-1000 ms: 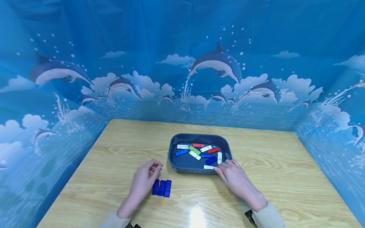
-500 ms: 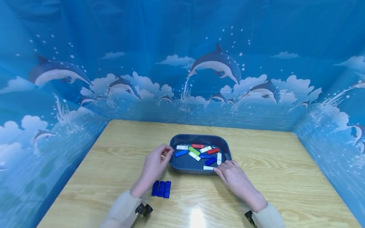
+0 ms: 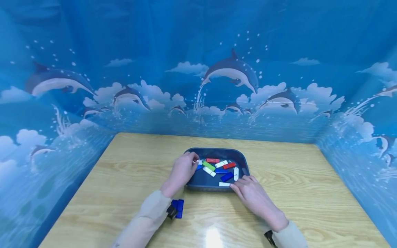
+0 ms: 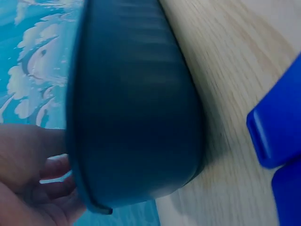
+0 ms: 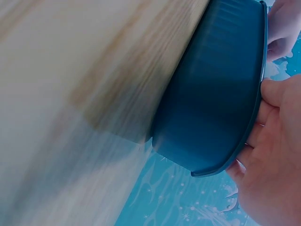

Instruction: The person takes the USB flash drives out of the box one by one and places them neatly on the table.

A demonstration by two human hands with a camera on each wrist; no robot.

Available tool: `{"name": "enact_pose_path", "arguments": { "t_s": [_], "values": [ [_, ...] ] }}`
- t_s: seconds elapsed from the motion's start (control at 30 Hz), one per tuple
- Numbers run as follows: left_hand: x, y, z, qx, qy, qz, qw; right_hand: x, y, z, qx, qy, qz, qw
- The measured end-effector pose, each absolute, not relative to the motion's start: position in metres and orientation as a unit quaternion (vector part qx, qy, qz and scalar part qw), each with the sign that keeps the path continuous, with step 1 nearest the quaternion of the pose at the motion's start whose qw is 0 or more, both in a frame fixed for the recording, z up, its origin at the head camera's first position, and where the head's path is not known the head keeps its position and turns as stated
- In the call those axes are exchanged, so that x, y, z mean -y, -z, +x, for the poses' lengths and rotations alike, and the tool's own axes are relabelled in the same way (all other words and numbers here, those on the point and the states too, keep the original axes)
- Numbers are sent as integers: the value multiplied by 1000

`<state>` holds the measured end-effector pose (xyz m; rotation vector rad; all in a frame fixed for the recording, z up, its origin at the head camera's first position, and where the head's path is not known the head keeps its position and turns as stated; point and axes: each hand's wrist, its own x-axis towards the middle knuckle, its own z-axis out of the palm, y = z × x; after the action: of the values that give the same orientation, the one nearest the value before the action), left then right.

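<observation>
A dark blue tray point(image 3: 195, 188) holds several USB flash drives, among them a green one point(image 3: 209, 166), a red one point(image 3: 229, 165) and a dark blue one point(image 3: 227, 177). My left hand point(image 3: 182, 168) reaches over the tray's left rim, its fingertips beside a white flash drive point(image 3: 200, 162). In the left wrist view the tray wall hides those fingertips. At the near right corner my right hand point(image 3: 254, 194) touches the rim, fingers inside, next to a white flash drive point(image 3: 224, 184) whose end they cover. Whether either hand pinches a drive is hidden.
Blue flash drives point(image 3: 180, 208) lie side by side on the wooden table point(image 3: 139, 151), partly behind my left sleeve. A dolphin-print curtain point(image 3: 173, 86) surrounds the table's back and sides.
My left hand has moved from beside the blue flash drives on the table, up and right, to over the tray's left side. My right hand stays at the near right corner.
</observation>
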<state>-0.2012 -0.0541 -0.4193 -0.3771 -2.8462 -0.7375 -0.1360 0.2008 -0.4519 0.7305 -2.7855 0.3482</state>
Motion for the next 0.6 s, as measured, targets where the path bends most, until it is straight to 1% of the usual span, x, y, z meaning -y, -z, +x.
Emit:
{"name": "enact_pose_path", "arguments": {
  "t_s": [0.1,0.27,0.47,0.6],
  "values": [
    [50,426,-206,965,209,-138,81,-201,453,-136,952,-116,252,127],
    [47,436,-208,973,128,-161,100,-201,453,-137,953,-115,251,122],
    [41,440,-208,982,41,-168,80,-201,453,-136,955,-115,244,123],
    [38,445,-210,983,24,-162,84,-202,453,-136,956,-121,241,114]
  ]
}}
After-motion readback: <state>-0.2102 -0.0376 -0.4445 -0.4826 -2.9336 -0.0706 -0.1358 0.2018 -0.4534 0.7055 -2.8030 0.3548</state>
